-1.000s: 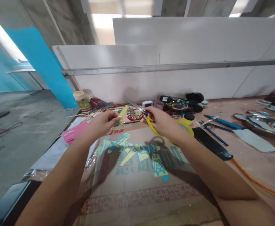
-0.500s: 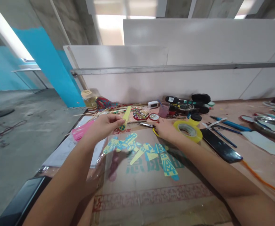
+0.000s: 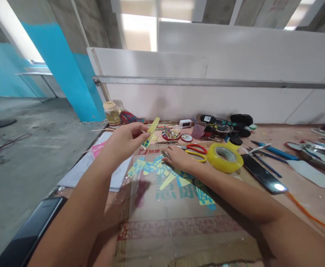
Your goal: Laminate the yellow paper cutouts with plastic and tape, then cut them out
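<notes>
My left hand (image 3: pixel 130 141) pinches a thin yellow strip (image 3: pixel 153 127) with a blue-green pattern at its lower end, tilted above the cardboard (image 3: pixel 162 211). My right hand (image 3: pixel 177 157) reaches over the yellow-and-blue cutouts (image 3: pixel 148 165), its fingers slightly apart and nothing visible in them. Several cutouts lie in a loose cluster, partly covered by the right hand and forearm. Just beyond that hand rest scissors (image 3: pixel 196 149) with one red and one yellow handle loop. A roll of yellow tape (image 3: pixel 212 157) lies to their right.
Behind the hands are a dish of colourful beads (image 3: pixel 170 134), a small white-rimmed lid (image 3: pixel 186 137) and a pinkish cup (image 3: pixel 198 130). A phone (image 3: pixel 262 174) lies at right, near a metal bowl (image 3: pixel 321 154). White papers (image 3: pixel 81 172) and a lidded jar (image 3: pixel 112 115) stand left.
My right hand has let go of the scissors and moved left, over the cutouts. The left hand still holds the yellow strip, now tilted more to the right. The camera view has shifted slightly.
</notes>
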A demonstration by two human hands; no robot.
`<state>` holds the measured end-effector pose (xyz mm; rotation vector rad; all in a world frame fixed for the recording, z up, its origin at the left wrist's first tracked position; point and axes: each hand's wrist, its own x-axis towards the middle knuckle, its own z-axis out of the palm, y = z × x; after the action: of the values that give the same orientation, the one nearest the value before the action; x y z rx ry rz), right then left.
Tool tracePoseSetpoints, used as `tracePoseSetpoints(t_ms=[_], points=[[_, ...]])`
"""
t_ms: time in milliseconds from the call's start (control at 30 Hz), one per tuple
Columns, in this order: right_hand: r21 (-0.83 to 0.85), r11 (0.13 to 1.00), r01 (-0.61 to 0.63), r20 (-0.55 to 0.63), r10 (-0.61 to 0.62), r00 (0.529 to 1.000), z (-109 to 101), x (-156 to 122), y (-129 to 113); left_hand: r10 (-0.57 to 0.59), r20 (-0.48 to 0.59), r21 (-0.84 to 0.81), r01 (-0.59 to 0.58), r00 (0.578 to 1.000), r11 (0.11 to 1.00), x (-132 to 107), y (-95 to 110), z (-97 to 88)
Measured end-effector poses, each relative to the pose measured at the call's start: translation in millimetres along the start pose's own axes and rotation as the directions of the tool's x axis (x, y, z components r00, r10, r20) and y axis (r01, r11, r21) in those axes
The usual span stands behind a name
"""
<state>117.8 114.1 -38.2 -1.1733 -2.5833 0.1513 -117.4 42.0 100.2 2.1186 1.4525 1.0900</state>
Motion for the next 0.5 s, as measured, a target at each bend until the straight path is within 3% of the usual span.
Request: tracePoseSetpoints(t_ms=[133, 300, 433, 500], points=[[0.097, 0.993, -0.07, -0.124, 0.082, 0.989, 12.0, 9.7, 2.6, 0.003, 0.006, 0.004, -0.003, 1.0, 1.0, -0.4, -0.2, 0.6], [0.347, 0.934, -0.086, -0.245, 0.179, 0.953, 13.9, 8.0, 13.7, -0.045, -0.033, 0.027, 0.046, 0.998, 0.999, 2.9, -11.2, -5.5], [0.602, 0.792, -0.101, -0.306, 0.345, 0.887, 13.3, 4.3, 24.1, -0.193, -0.138, 0.101, 0.208, 0.971, 0.973, 5.5, -15.7, -14.5], [0.719, 0.689, -0.089, -0.312, 0.434, 0.845, 11.6, 4.4, 27.3, -0.24, -0.063, 0.151, 0.247, 0.969, 0.957, 6.9, -14.9, -8.7]])
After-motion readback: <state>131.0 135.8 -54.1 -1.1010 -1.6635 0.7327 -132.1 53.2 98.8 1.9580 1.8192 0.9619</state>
